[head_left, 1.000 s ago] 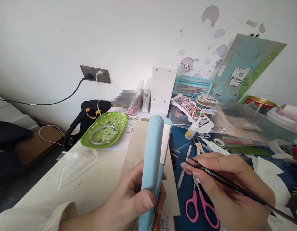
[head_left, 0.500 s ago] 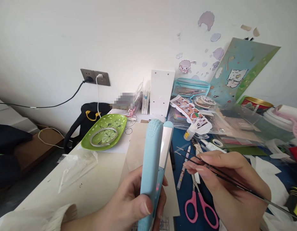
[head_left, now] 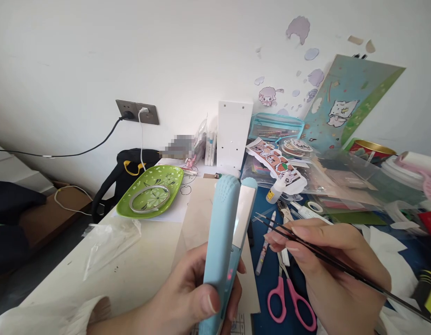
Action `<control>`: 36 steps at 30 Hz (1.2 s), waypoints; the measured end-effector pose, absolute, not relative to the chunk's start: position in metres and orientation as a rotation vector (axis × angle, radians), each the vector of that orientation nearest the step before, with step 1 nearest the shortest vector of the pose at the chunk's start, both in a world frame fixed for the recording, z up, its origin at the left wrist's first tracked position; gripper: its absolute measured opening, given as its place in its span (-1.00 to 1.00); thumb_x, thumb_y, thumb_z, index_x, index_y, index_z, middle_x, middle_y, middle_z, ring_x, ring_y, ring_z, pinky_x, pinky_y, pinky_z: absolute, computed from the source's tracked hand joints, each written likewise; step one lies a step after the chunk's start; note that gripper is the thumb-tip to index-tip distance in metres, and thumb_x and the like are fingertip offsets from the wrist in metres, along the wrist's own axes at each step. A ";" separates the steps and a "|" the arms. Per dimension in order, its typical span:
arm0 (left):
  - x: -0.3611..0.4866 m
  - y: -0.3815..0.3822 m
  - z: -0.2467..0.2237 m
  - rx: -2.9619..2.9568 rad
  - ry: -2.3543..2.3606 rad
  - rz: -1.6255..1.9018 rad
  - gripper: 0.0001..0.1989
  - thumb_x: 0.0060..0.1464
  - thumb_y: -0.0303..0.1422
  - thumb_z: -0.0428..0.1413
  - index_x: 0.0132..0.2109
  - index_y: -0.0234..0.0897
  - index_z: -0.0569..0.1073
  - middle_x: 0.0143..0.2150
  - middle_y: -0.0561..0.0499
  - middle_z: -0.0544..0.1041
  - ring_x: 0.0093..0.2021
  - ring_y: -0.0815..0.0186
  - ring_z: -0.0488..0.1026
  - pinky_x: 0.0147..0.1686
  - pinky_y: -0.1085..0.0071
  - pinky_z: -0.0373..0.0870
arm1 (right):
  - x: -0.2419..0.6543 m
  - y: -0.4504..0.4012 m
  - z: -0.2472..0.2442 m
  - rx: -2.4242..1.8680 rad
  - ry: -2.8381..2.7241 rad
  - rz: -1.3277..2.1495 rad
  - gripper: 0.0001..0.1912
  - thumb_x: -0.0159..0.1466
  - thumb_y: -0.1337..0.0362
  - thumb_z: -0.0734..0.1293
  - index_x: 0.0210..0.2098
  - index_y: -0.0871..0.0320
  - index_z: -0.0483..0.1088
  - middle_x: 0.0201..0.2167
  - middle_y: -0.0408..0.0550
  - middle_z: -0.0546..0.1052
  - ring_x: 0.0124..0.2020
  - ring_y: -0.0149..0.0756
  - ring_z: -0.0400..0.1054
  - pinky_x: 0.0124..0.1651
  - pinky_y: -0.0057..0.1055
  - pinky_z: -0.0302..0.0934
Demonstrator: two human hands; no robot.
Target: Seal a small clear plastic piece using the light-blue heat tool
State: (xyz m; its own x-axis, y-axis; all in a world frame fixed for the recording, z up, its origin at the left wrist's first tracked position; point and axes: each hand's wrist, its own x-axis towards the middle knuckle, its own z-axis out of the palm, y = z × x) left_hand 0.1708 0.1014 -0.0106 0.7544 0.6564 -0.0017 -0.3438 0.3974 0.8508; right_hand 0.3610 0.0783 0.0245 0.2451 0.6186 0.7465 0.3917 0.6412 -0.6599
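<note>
My left hand (head_left: 194, 291) is wrapped around a light blue mini hair straightener (head_left: 220, 232), held upright in front of me. Its two arms stand slightly apart at the top, a pale plate shows on the right arm, and a small red light glows low inside. My right hand (head_left: 330, 265) pinches black tweezers (head_left: 299, 239) between thumb and fingers. The tweezer tips point left toward the straightener, a little apart from each other, and I see nothing between them. Below the right hand lie pink-handled scissors (head_left: 278, 300), beside a slim patterned pen (head_left: 266, 244).
A green plate (head_left: 176, 179) with a coiled pale band (head_left: 150, 199) stands at the left, near a clear plastic bag (head_left: 112, 242). Behind are a white box (head_left: 234, 135), a small glue bottle (head_left: 275, 191) and cartoon paper cutouts (head_left: 271, 160). A wall socket (head_left: 137, 111) holds two plugs.
The straightener's arms have spread a little wider at the top, the right arm shifting to the right. The right hand and tweezers have barely moved.
</note>
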 end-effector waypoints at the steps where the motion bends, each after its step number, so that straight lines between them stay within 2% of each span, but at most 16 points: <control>1: 0.171 0.102 -0.011 0.974 0.366 0.648 -0.38 -0.17 0.14 0.19 -0.13 -0.26 0.35 -0.49 0.08 0.44 -0.62 0.45 0.38 -0.63 0.58 0.24 | 0.361 0.078 0.025 -0.934 -1.370 0.195 -0.74 0.07 0.49 0.45 -0.29 0.05 0.47 -0.37 -0.23 0.59 -0.43 -0.32 0.51 -0.28 -0.43 0.50; 10: 0.170 0.101 -0.008 0.930 0.357 0.616 -0.36 -0.25 0.12 0.24 -0.15 -0.26 0.36 -0.49 0.09 0.44 -0.61 0.46 0.35 -0.61 0.57 0.23 | 0.361 0.077 0.027 -0.872 -1.366 0.280 -0.69 0.09 0.54 0.40 -0.24 0.05 0.47 -0.33 -0.20 0.59 -0.41 -0.29 0.50 -0.33 -0.35 0.49; 16: 0.177 0.096 -0.003 0.893 0.433 0.711 -0.39 -0.41 0.00 0.37 -0.22 -0.24 0.43 -0.53 0.13 0.40 -0.60 0.49 0.28 -0.62 0.58 0.14 | 0.358 0.073 0.027 -0.923 -1.411 0.144 -0.63 0.05 0.54 0.42 -0.22 0.02 0.46 -0.32 -0.21 0.60 -0.36 -0.26 0.53 -0.27 -0.37 0.49; 22: 0.178 0.099 -0.011 0.920 0.335 0.714 -0.41 -0.40 -0.11 0.41 -0.17 -0.20 0.45 -0.46 0.15 0.44 -0.57 0.53 0.31 -0.58 0.63 0.17 | 0.361 0.070 0.023 -1.012 -1.487 0.021 -0.67 0.04 0.46 0.46 -0.23 0.01 0.46 -0.31 -0.21 0.61 -0.31 -0.22 0.54 -0.22 -0.36 0.48; 36: 0.177 0.098 -0.010 0.937 0.431 0.698 -0.39 -0.45 -0.02 0.39 -0.24 -0.23 0.41 -0.52 0.14 0.44 -0.59 0.51 0.28 -0.62 0.62 0.08 | 0.362 0.074 0.026 -0.988 -1.530 -0.037 -0.70 0.06 0.50 0.44 -0.25 0.07 0.45 -0.36 -0.19 0.60 -0.32 -0.23 0.53 -0.23 -0.38 0.46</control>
